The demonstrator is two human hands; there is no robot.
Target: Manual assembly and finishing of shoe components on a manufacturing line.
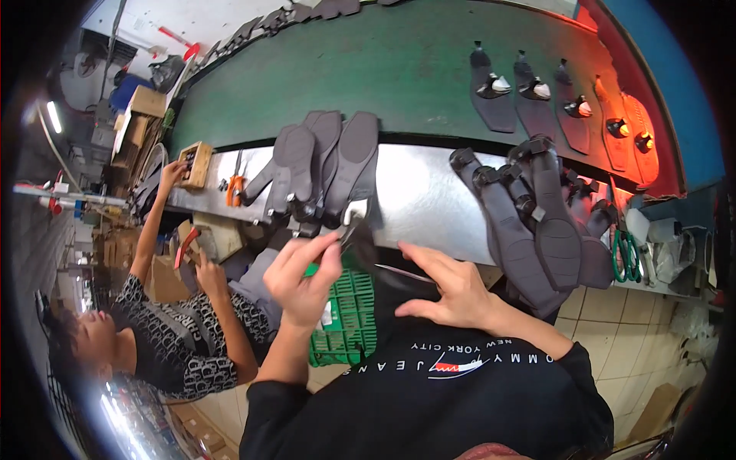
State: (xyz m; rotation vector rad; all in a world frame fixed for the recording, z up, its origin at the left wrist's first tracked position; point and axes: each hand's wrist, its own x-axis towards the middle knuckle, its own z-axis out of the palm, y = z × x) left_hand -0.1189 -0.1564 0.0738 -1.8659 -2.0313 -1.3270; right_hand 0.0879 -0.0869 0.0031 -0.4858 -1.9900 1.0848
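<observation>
My left hand [303,268] is closed, thumb and fingers pinching the end of a dark strap-like piece [363,242] that is blurred by motion. A small white patch shows just above the pinch. My right hand [456,287] faces it with thumb and fingers apart. A thin pale strip [402,272] runs toward its palm; whether the hand touches it, I cannot tell. Beyond my left hand, dark grey sandal soles [357,142] lie in an overlapping pile on the metal ledge [418,188]. Beyond my right hand is another pile of dark sandals [553,245] with straps.
A green conveyor belt [360,65] carries spaced sandals [491,88] toward a red-lit opening [640,92]. Orange-handled pliers [234,190] and a wooden box [199,165] lie left, green-handled scissors [627,253] right. A green crate [345,314] stands below. A co-worker [184,330] holds a red-handled tool.
</observation>
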